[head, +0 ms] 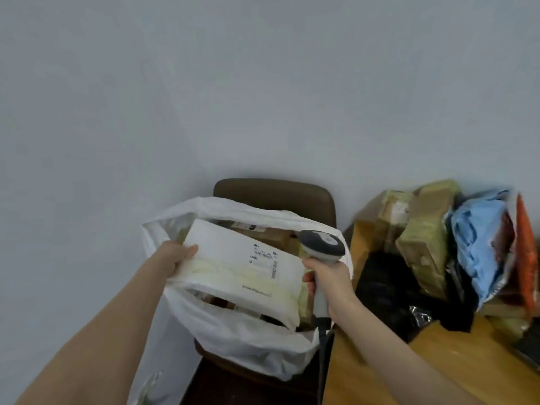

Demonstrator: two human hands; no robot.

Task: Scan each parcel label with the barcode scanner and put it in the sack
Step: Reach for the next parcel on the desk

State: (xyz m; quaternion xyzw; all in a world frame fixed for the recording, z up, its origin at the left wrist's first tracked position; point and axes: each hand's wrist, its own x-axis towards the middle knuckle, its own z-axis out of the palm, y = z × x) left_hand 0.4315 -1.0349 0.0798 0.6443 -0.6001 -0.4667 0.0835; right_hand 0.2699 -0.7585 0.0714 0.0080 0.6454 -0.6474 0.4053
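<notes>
My left hand (178, 254) grips the left end of a white box parcel (233, 258), thumb on top, holding it over the open mouth of a white sack (242, 343). A printed label (264, 255) with barcodes faces up near the parcel's right end. My right hand (330, 276) grips the handle of a grey barcode scanner (321, 244), whose head sits just right of the label. Brown parcels show inside the sack beneath the white box.
The sack stands on a dark brown chair (274, 194) against a pale wall. To the right, a wooden table (388, 372) bears a heap of brown taped parcels (420, 238), a blue bag (479, 247), an orange packet (526, 252) and black bags (391, 287).
</notes>
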